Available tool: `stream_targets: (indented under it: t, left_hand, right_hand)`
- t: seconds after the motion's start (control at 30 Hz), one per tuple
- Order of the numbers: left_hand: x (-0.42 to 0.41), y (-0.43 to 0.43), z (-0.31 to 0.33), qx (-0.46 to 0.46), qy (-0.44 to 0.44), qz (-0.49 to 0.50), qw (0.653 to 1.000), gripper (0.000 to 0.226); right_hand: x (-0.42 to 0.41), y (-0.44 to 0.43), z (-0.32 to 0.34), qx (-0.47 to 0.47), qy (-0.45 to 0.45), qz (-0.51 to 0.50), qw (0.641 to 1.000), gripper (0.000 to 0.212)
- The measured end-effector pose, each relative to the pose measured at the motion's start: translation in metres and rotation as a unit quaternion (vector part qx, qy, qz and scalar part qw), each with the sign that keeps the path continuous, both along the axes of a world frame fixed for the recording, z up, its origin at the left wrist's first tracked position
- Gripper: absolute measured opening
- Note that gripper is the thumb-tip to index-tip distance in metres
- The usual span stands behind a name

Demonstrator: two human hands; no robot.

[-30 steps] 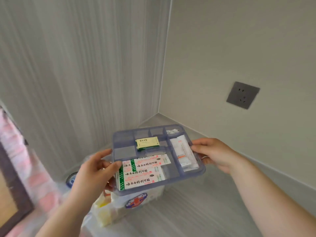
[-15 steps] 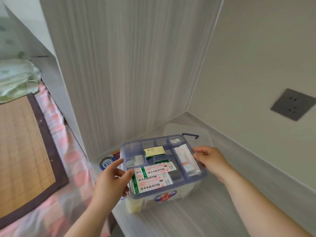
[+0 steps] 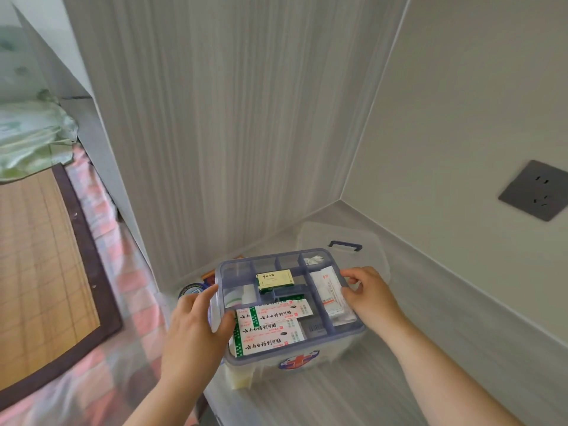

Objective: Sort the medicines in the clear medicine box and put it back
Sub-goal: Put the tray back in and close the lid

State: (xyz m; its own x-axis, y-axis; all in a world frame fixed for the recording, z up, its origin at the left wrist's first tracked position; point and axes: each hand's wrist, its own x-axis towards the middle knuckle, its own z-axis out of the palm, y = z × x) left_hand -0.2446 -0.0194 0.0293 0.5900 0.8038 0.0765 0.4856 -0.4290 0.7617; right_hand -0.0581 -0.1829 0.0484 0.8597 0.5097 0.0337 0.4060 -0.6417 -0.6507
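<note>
A bluish divided tray (image 3: 236, 265) sits on top of the clear medicine box (image 3: 341, 348), which stands on a grey shelf and bears a red cross emblem (image 3: 298, 361). My left hand (image 3: 196, 330) grips the tray's left edge. My right hand (image 3: 368, 296) grips its right edge. In the tray lie white-and-green plaster boxes (image 3: 270, 327), a small yellow box (image 3: 275, 279) and a white sachet (image 3: 330, 290).
The box's clear lid (image 3: 344, 238) with a blue handle lies behind the box near the corner. A grey wall socket (image 3: 536, 190) is on the right wall. A round blue-and-white tin (image 3: 192, 290) lies left of the box. A bed with a bamboo mat (image 3: 40, 256) is at the left.
The tray has come down from above the box onto its top, both hands still holding it. The camera has swung left, bringing the bed into view.
</note>
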Motion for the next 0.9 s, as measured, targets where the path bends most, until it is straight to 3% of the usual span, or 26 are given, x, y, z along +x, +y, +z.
stream_targets:
  t: [0.2, 0.37, 0.53, 0.63, 0.9]
  left_hand:
    - [0.004, -0.01, -0.006, -0.168, -0.079, -0.005, 0.983, 0.047]
    - [0.011, 0.004, -0.001, -0.046, -0.051, -0.027, 0.997, 0.052]
    - [0.04, 0.024, 0.012, 0.014, -0.028, -0.07, 0.997, 0.055]
    - [0.057, 0.032, 0.011, -0.002, -0.029, -0.078, 0.997, 0.055]
    - [0.06, 0.037, -0.001, 0.021, -0.045, -0.085, 0.995, 0.044]
  right_hand:
    - [-0.006, 0.006, -0.01, 0.12, 0.063, -0.026, 0.99, 0.03]
    - [0.019, 0.008, -0.006, 0.117, 0.077, -0.05, 0.989, 0.027]
    - [0.075, 0.004, -0.011, -0.009, 0.016, -0.078, 0.997, 0.03]
    - [0.104, 0.015, -0.02, -0.083, -0.025, -0.042, 0.995, 0.034]
    - [0.144, 0.054, -0.052, -0.246, -0.119, 0.032, 0.961, 0.047]
